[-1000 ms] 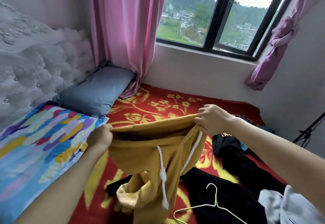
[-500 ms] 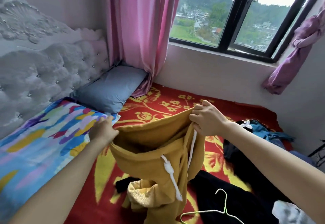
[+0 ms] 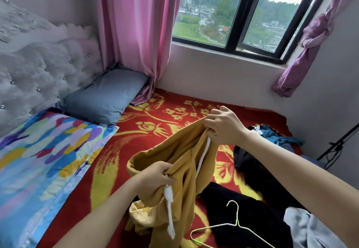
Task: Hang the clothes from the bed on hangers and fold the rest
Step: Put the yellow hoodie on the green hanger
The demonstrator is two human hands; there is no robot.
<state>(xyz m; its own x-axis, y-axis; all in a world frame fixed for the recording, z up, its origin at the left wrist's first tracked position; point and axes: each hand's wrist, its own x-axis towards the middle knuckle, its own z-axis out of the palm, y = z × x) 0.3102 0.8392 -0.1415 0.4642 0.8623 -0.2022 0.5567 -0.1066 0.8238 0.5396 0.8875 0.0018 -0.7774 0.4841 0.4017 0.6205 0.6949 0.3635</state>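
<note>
Both hands, left point(image 3: 155, 177) and right point(image 3: 223, 127), pinch the mustard garment point(image 3: 180, 172); its waistband slants up toward the right grip, legs hanging down.

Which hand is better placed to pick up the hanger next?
Probably the right hand. The hanger lies on that side, below its forearm, while the yellow garment hangs between the hanger and the left hand. Both hands grip the garment now.

Left hand point(image 3: 155, 177): low, near 6 o'clock, fingers curled, pinching a fold of the yellow garment point(image 3: 180, 158).
Right hand point(image 3: 223, 129): higher, at 2 o'clock from the left hand, knuckles up, gripping the garment's edge.
Arms: bare; left reaches in from 7 o'clock, right from 4 o'clock.
</note>
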